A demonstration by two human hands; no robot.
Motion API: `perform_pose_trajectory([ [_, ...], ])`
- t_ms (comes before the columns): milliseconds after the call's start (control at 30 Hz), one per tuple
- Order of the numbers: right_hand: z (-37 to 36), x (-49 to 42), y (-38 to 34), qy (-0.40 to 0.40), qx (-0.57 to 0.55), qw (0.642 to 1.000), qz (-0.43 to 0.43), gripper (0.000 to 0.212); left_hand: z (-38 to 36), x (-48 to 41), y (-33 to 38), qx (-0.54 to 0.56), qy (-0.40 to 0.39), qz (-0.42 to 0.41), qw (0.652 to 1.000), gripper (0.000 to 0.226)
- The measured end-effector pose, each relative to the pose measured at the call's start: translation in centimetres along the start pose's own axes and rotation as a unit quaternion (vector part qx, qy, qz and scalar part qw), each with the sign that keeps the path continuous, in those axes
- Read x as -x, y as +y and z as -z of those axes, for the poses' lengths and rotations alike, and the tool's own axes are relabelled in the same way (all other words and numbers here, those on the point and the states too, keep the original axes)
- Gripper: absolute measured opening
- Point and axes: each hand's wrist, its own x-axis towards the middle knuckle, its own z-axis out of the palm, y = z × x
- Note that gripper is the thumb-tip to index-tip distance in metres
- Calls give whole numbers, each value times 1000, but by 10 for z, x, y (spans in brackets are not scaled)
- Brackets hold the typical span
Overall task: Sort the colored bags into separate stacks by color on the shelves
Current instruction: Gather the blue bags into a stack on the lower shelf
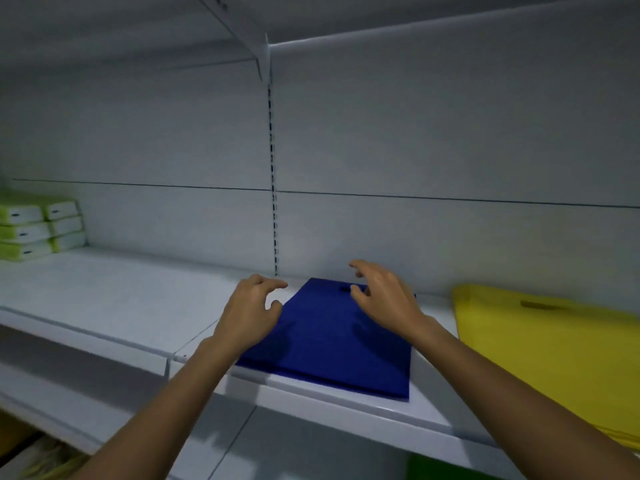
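The left hand (251, 310) and the right hand (384, 296) are side by side with a gap between them. Both hands hold nothing. Their fingers are bent a little and spread out, like soft claws. The left hand is over the left edge of the blue bag (329, 344). The right hand is over the far part of the bag, near its right side. Dark shadows of the hands lie on the blue cloth under them. I cannot tell if any fingertip touches the bag. Both arms are bare and reach in from the bottom of the picture.

The blue bag lies flat on the white shelf (121, 299). It is turned a bit, so one corner points to the back. It has a small hole for a handle near its far edge, just by the right hand's thumb. Its front edge is close to the front lip of the shelf.

To the right, on the same shelf, lie the yellow bags (554, 351). They are flat too and have a handle hole on top. They are near the blue bag but do not touch it, as white shelf shows between them.

Far to the left, at the back of the shelf, stand green and white boxes (38, 226) in small piles. A rail (273, 202) with little slots runs up the grey back wall (433, 133) behind the hands. Another shelf (433, 15) hangs above.
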Motion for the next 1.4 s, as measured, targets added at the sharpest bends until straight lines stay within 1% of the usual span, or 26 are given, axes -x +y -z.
perform_pose_trajectory([
  [133, 4, 7, 38, 24, 61, 991, -115, 47, -31, -32, -17, 25, -60, -54, 996, 36],
  [233, 0, 14, 48, 42, 119, 977, -171, 45, -50, -43, -35, 11, -103, -64, 993, 35],
  [300, -8, 15, 46, 36, 168, 966, -194, 39, -59, -44, -49, -18, -121, -54, 991, 36],
  [333, -14, 15, 42, 16, 190, 958, -215, 37, -63, -43, -55, -36, -129, -46, 990, 36],
  [400, -33, 18, 34, -41, 203, 935, -288, 35, -70, -40, -64, -52, -131, -16, 990, 37],
  [467, -51, 22, 28, -63, 198, 909, -362, 32, -76, -39, -67, -27, -123, 20, 992, 40],
  [533, -60, 26, 28, -36, 195, 900, -389, 27, -80, -39, -69, 26, -113, 44, 992, 42],
  [600, -62, 28, 32, -2, 180, 905, -385, 23, -80, -39, -70, 63, -100, 45, 992, 39],
  [700, -60, 29, 35, 48, 125, 914, -384, 23, -80, -39, -69, 94, -81, 29, 992, 33],
  [800, -59, 30, 33, 99, 89, 921, -365, 19, -79, -39, -69, 127, -72, 42, 988, 24],
  [867, -59, 31, 32, 122, 97, 926, -343, 14, -79, -40, -70, 125, -57, 45, 990, 18],
  [933, -58, 33, 29, 141, 128, 924, -331, 13, -78, -41, -71, 108, -39, 34, 993, 15],
  [1033, -59, 34, 30, 191, 145, 928, -286, 11, -80, -40, -71, 118, -37, 27, 992, 13],
  [1067, -60, 34, 30, 202, 137, 931, -273, 10, -81, -39, -71, 130, -41, 31, 990, 14],
  [1167, -60, 34, 29, 191, 106, 940, -264, 12, -81, -39, -69, 140, -55, 33, 988, 21],
  [1233, -59, 33, 28, 199, 125, 937, -258, 7, -81, -39, -69, 122, -62, 25, 990, 27],
  [1300, -60, 31, 28, 212, 144, 934, -249, 12, -81, -38, -69, 99, -67, 15, 993, 32],
  [1333, -61, 31, 28, 220, 145, 934, -242, 13, -81, -38, -68, 94, -69, 11, 993, 34],
  [1400, -59, 30, 25, 219, 133, 939, -231, 9, -78, -38, -67, 98, -77, 8, 992, 37],
])
